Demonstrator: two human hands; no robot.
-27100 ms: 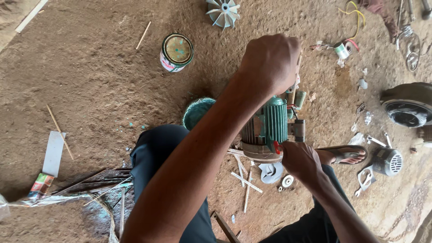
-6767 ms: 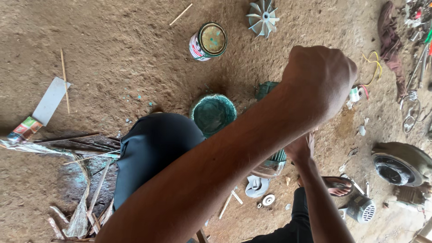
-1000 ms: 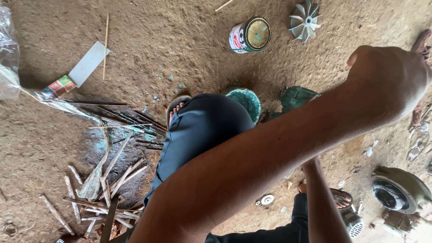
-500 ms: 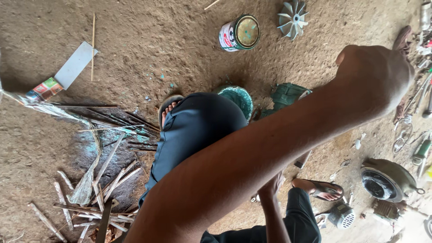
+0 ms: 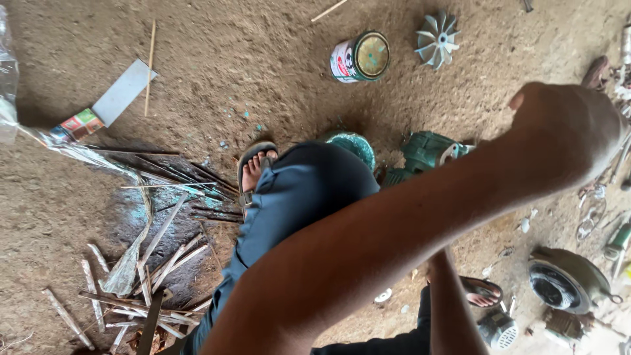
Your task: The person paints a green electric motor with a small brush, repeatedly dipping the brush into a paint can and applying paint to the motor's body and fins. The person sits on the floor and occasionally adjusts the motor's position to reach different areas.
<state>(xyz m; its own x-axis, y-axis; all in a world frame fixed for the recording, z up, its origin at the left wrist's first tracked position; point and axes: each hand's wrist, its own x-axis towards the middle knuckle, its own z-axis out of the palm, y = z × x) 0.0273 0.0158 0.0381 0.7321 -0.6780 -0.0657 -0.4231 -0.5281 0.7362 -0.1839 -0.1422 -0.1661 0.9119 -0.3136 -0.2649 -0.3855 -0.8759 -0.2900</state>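
Our left hand [image 5: 565, 131] is raised and clenched in a fist; whether it holds anything we cannot tell. The right hand is hidden behind that forearm, state unknown. The green motor [image 5: 427, 152] sits on the dirt floor [image 5: 230, 59] beside our knee, partly covered. Judgement: bring the fist down squarely over the motor, steadying the housing with the other hand.

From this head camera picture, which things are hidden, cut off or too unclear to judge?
- Left hand: a closed fist seen from the back; whether it holds anything cannot be told.
- Right hand: hidden in the head view behind the left forearm.
- Green motor: mostly covered by the forearm and the knee.
- Tools on the right: cut off by the edge and too small to identify.
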